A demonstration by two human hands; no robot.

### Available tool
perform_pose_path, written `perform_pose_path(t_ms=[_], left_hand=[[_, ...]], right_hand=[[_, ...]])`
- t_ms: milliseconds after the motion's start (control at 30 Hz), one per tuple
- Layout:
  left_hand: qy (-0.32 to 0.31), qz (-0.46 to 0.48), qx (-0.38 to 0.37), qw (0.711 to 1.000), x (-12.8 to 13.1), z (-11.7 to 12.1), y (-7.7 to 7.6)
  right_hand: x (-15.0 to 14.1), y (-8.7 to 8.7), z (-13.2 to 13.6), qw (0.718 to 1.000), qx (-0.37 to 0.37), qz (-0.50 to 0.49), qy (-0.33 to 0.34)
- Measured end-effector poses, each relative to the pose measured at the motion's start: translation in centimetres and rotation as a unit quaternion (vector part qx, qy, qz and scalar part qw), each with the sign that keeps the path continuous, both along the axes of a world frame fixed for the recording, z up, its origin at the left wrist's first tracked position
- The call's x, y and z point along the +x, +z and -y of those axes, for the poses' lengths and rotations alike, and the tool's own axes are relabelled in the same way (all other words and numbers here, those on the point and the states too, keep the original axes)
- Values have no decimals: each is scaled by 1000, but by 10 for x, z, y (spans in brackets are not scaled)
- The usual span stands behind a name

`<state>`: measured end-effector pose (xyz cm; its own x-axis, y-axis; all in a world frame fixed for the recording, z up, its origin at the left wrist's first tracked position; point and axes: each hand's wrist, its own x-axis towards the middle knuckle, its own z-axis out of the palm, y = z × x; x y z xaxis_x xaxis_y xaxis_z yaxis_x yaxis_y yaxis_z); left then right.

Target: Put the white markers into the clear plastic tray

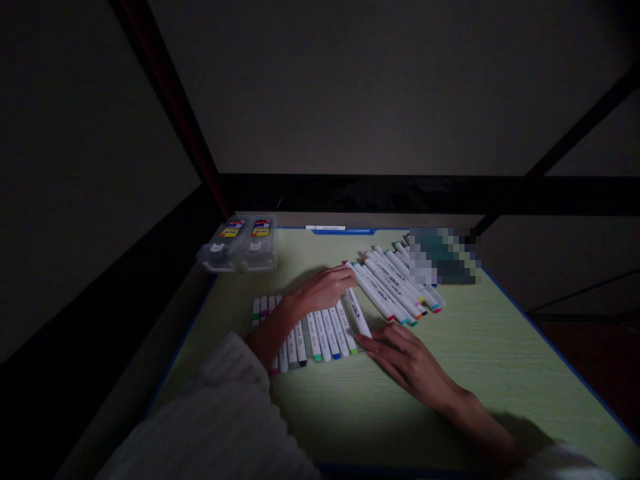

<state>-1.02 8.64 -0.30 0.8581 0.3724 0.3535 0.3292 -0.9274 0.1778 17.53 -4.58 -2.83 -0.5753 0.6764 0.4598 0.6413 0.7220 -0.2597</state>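
Note:
A white marker (358,315) lies slantwise between my hands at the right end of a row of markers. My left hand (325,288) reaches over the row, its curled fingers closed at the marker's far end. The near end of the same marker is pinched by the thumb and fingers of my right hand (406,355). Beside it, the row of white markers (324,337) with coloured ends lies side by side, partly hidden under my left forearm. To the right, a looser pile of white markers (395,283) lies tilted on the table.
Two clear plastic cases (257,247) with yellow and red labels stand at the back left of the pale green table (450,413). A single marker (325,228) rests by a blue tray (350,232) on the far edge. A pixelated patch covers the back right corner.

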Motion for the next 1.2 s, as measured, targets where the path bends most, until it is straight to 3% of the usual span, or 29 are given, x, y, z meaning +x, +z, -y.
perform_pose_path(t_ms=[800, 1200], left_hand=[[16, -38, -33, 999, -1, -3, -6], [1, 29, -81, 996, -2, -8, -11]], right_hand=[[-4, 7, 0, 1000, -7, -3, 5], [-3, 6, 1, 1000, -14, -4, 3]])
